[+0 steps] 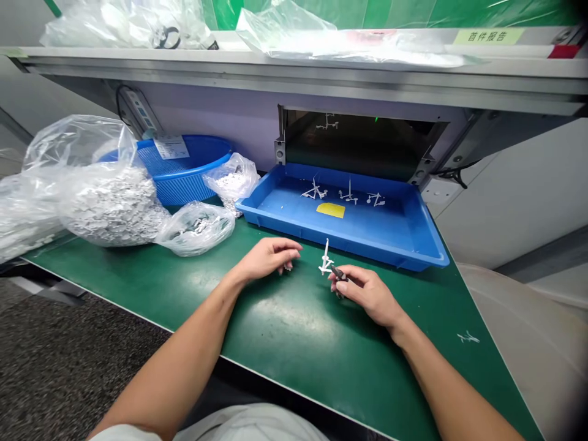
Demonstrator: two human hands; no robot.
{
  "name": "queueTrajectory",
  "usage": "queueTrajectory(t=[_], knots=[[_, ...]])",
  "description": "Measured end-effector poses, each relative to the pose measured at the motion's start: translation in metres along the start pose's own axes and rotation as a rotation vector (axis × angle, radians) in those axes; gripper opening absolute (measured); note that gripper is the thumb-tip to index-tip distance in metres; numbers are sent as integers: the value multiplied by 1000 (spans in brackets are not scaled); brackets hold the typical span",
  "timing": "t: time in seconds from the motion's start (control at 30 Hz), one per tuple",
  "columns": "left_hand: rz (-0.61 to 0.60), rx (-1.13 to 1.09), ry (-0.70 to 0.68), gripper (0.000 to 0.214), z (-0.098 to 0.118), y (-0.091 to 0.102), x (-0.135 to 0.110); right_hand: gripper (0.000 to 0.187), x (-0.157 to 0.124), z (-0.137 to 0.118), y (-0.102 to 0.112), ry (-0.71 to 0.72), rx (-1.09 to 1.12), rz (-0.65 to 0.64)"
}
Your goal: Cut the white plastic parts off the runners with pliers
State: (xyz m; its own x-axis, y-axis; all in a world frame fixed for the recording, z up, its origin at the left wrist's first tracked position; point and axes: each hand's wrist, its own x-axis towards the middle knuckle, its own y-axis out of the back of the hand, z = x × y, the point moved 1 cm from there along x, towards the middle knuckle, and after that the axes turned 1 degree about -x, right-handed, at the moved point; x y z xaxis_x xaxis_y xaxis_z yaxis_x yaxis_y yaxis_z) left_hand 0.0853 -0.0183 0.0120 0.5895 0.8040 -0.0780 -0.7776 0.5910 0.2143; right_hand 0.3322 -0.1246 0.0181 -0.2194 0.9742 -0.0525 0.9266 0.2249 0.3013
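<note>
My right hand [367, 293] rests on the green table mat [285, 331], fingers closed round a small dark tool [339, 274] whose tip meets a white plastic sprue piece [325, 260] standing upright. My left hand [269, 257] lies a little to the left, fingers curled and pinched on something small I cannot make out. Just behind both hands sits a blue tray [413, 248] holding three white sprue pieces [346, 195] and a yellow tag [331, 210].
A blue basket [193, 165] stands at the back left among clear bags of white plastic parts [110, 205], [197, 228], [232, 180]. A dark machine opening [358, 144] lies behind the tray. A stray white piece [467, 336] lies near the mat's right edge.
</note>
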Motion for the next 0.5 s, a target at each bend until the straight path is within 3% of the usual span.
queueTrajectory(t=[0.07, 0.13, 0.33, 0.5], knots=[[-218, -141, -1, 45, 6, -14, -1, 28, -2, -1, 1, 36, 216, -100], [-360, -225, -7, 41, 10, -24, -3, 26, -4, -1, 2, 80, 314, -141], [-349, -432, 35, 34, 8, -34, 0, 27, -5, -6, 10, 124, 348, -275], [-432, -305, 8, 32, 9, -42, -1, 24, -9, -14, 13, 70, 278, -397]])
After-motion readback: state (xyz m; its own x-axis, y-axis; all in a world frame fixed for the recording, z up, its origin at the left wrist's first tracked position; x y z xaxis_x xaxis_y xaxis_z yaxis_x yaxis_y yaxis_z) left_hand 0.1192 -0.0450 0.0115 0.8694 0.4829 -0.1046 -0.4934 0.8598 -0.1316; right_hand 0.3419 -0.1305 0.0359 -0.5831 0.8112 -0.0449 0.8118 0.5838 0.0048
